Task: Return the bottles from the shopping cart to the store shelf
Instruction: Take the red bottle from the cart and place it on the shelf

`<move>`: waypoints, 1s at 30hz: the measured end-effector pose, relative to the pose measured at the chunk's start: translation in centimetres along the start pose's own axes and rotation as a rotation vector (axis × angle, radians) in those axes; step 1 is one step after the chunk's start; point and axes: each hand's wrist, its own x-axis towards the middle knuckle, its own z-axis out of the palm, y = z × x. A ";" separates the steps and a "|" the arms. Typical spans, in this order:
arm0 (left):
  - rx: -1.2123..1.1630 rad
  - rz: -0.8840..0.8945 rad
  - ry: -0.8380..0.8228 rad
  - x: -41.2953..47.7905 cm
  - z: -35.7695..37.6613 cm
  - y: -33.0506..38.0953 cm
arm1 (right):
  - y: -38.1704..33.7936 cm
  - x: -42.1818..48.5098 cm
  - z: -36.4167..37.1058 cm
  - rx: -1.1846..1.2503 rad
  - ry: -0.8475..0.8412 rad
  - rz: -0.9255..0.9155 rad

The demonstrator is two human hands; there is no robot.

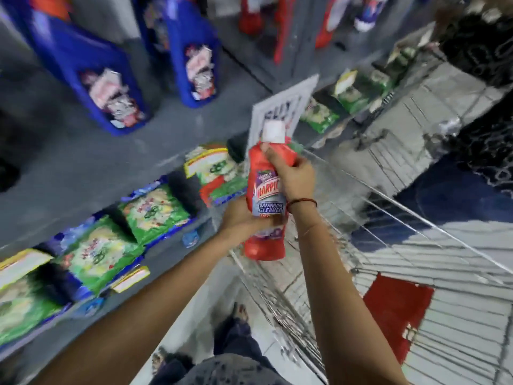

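Note:
A red bottle of bathroom cleaner [265, 247] with a white cap is held upright in the middle of the view, above the left edge of the wire shopping cart [347, 218]. My right hand [294, 177] wraps its upper body just below the cap. My left hand [243, 220] grips it lower down, from the left side. The grey store shelf [83, 162] runs along the left, with blue bottles [194, 59] standing on it. Red bottles [249, 15] stand further back at the top. The frame is blurred by motion.
Green packets [154, 209] lie in a row along the shelf's lower level, with price tags at the edge. A white sign [280, 107] stands behind the bottle. A red panel [397, 312] shows on the cart at right. My feet are on the floor below.

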 end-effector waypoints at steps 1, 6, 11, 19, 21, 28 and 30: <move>-0.033 0.022 0.065 -0.8 -1.7 0.4 | -1.5 -0.8 1.7 0.004 -0.029 -0.051; -0.090 0.040 0.320 -5.3 -11.0 0.9 | -7.5 -5.5 11.0 -0.020 -0.232 -0.233; -0.094 0.107 0.584 -12.6 -20.8 0.1 | -11.8 -13.4 20.1 -0.020 -0.437 -0.422; -0.206 0.188 1.102 -25.6 -32.7 -5.7 | -15.2 -29.6 31.1 0.021 -0.863 -0.761; -0.177 0.207 1.176 -28.0 -35.5 -6.8 | -15.9 -32.3 33.2 0.035 -0.926 -0.814; 0.037 0.166 1.262 -32.6 -45.0 -9.8 | -17.0 -37.2 40.0 0.093 -1.063 -0.816; 0.075 0.155 1.236 -32.9 -47.0 -10.1 | -17.0 -37.5 41.6 0.093 -1.080 -0.820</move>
